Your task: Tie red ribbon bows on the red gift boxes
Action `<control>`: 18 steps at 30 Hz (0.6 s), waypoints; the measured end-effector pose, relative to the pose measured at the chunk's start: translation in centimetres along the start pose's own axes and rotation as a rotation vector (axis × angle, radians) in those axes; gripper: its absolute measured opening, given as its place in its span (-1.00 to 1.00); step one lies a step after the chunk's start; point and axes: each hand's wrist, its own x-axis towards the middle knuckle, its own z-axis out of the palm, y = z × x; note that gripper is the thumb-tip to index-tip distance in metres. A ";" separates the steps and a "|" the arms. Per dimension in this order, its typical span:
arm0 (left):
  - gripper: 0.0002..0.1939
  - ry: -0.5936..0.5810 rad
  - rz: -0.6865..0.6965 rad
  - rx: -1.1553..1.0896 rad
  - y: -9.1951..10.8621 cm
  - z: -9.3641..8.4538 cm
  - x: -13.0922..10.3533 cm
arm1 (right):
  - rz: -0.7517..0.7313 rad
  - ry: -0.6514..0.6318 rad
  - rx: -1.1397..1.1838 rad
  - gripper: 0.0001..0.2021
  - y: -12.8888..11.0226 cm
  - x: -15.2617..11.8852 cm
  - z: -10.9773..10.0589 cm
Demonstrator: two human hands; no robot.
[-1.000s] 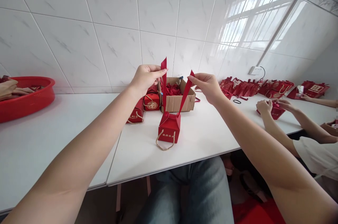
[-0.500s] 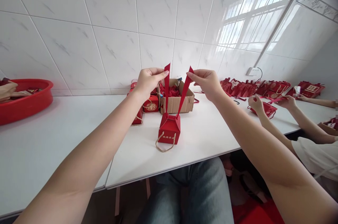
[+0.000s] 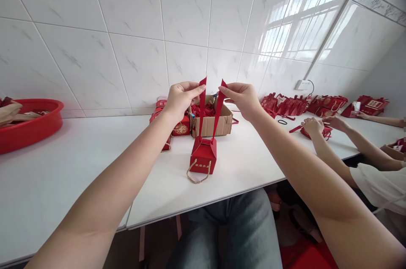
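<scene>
The red gift box stands upright on the white table, with sloping upper sides, pale lettering on its front and a twisted cord handle hanging there. From its top rises a red ribbon in two upright ends. Of the hands, the left hand pinches one end between thumb and fingers, and the right hand pinches the other. Behind the box is an open carton with red material inside.
</scene>
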 end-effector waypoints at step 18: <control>-0.74 -0.024 0.006 -0.026 -0.2 0.4 -0.2 | -0.011 -0.030 0.155 -0.82 0.2 0.3 1.3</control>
